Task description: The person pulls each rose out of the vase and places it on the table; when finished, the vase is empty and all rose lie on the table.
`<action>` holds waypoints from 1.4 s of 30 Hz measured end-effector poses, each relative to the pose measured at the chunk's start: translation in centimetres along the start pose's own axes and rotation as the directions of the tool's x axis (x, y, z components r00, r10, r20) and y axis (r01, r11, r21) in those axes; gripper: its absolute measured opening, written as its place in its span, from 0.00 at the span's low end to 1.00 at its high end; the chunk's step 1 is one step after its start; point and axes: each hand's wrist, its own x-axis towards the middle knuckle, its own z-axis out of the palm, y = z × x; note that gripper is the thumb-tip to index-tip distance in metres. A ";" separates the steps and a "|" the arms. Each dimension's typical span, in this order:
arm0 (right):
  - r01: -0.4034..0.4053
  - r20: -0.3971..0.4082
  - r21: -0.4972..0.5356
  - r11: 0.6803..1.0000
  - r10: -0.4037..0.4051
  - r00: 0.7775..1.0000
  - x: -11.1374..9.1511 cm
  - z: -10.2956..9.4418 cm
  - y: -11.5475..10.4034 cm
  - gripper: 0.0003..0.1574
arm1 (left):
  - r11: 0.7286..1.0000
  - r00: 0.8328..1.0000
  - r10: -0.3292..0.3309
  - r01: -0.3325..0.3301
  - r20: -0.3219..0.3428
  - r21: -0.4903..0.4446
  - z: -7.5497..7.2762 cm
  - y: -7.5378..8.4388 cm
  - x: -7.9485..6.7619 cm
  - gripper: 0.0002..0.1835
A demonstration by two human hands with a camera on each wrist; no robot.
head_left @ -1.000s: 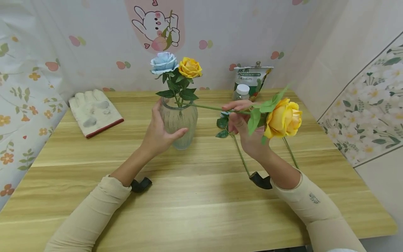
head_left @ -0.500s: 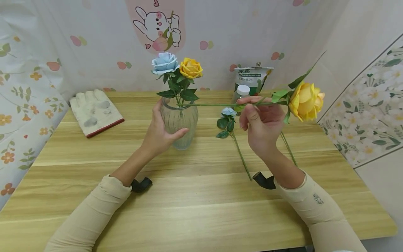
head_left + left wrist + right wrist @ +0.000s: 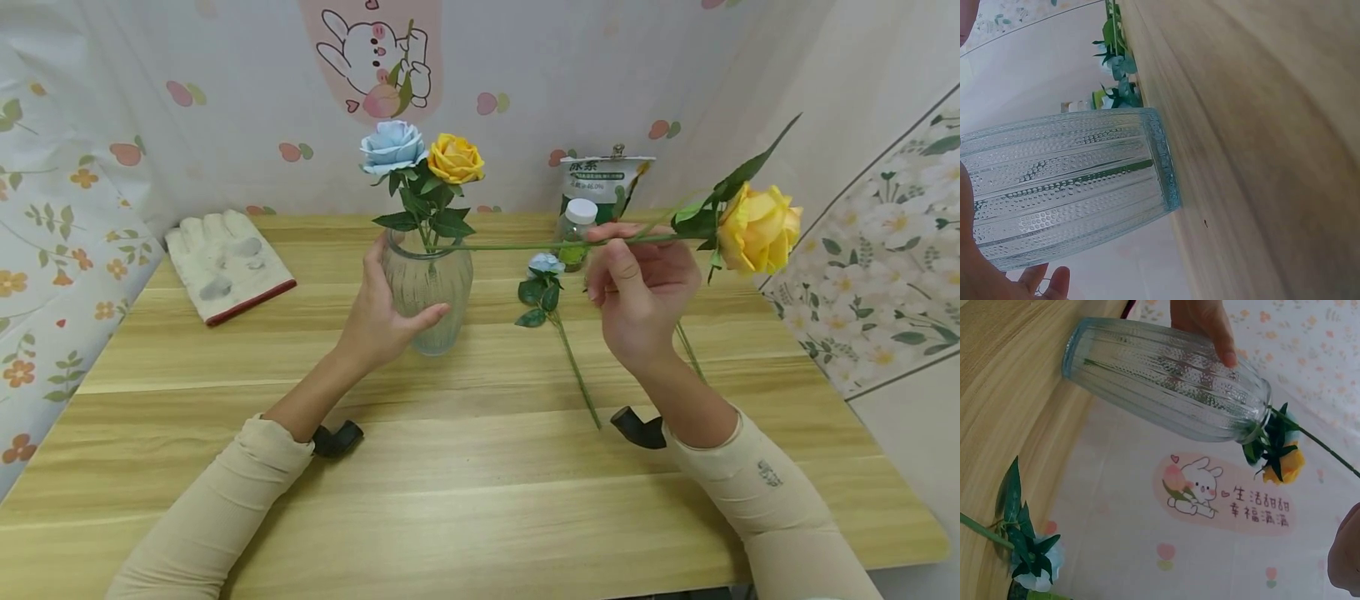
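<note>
With fingers and thumb around its side, my left hand (image 3: 386, 321) holds a clear ribbed glass vase (image 3: 437, 292), which stands upright on the table. A light blue rose (image 3: 393, 147) and a yellow rose (image 3: 456, 158) rise from its mouth. My right hand (image 3: 647, 304) pinches the stem of another yellow rose (image 3: 759, 229). This rose lies nearly level, its bloom pointing right and its stem end at the rim of the vase (image 3: 1166, 378), as the right wrist view also shows. In the left wrist view, the lower vase (image 3: 1072, 181) has a green stem inside.
Another light blue rose (image 3: 546, 265) lies on the wooden table (image 3: 465, 500), with a bare stem (image 3: 690, 354) near my right forearm. A white-capped bottle (image 3: 577, 225) and a clipped pouch (image 3: 600, 187) stand behind. A white glove (image 3: 228, 265) lies left.
My right hand has moved right and slightly up with the yellow rose, bringing the stem closer to level. My left hand and the vase have stayed in place.
</note>
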 end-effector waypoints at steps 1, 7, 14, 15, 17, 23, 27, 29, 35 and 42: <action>-0.013 -0.006 0.008 1.000 0.013 1.000 0.0 -0.1 -0.1 0.20 | 1.000 1.000 -0.001 0.001 -0.001 -0.001 0.0 0.0 0.0 0.61; -0.069 -0.045 0.041 0.997 0.071 0.996 0.3 -0.7 -0.6 0.18 | 1.000 1.000 0.007 -0.007 -0.003 -0.008 0.0 0.0 0.0 0.60; -0.081 -0.108 0.070 0.994 0.088 0.990 0.8 -1.3 -1.1 0.19 | 1.000 1.000 0.003 -0.003 0.002 -0.014 0.0 0.0 0.0 0.60; -0.083 -0.117 0.076 0.994 0.091 0.989 0.8 -1.3 -1.2 0.19 | 1.000 1.000 0.002 -0.002 0.003 -0.014 0.0 0.0 0.0 0.60; -0.088 -0.134 0.095 0.992 0.100 0.986 1.0 -1.4 -1.3 0.19 | 1.000 1.000 0.004 -0.004 0.004 -0.016 0.0 0.0 0.0 0.60; -0.113 -0.191 0.140 0.984 0.138 0.972 1.5 -1.6 -1.7 0.19 | 1.000 1.000 0.005 -0.005 0.002 -0.026 0.1 0.0 0.0 0.60; -0.170 -0.193 0.132 0.977 0.193 0.962 1.4 -1.8 -1.9 0.17 | 1.000 1.000 0.006 -0.006 0.000 -0.030 0.1 0.0 0.0 0.60; -0.225 -0.172 0.114 0.968 0.242 0.955 1.1 -2.0 -1.9 0.14 | 1.000 1.000 0.007 -0.007 -0.002 -0.028 0.1 0.0 0.0 0.60; -0.413 -0.050 0.024 0.911 0.413 0.909 -0.2 -2.7 -1.8 0.04 | 1.000 1.000 0.014 -0.014 -0.001 -0.027 0.1 0.1 0.0 0.60; -0.599 0.054 -0.187 0.778 0.618 0.785 -1.7 -3.1 -1.6 0.09 | 0.999 1.000 0.024 -0.024 -0.002 -0.026 0.1 0.0 0.0 0.60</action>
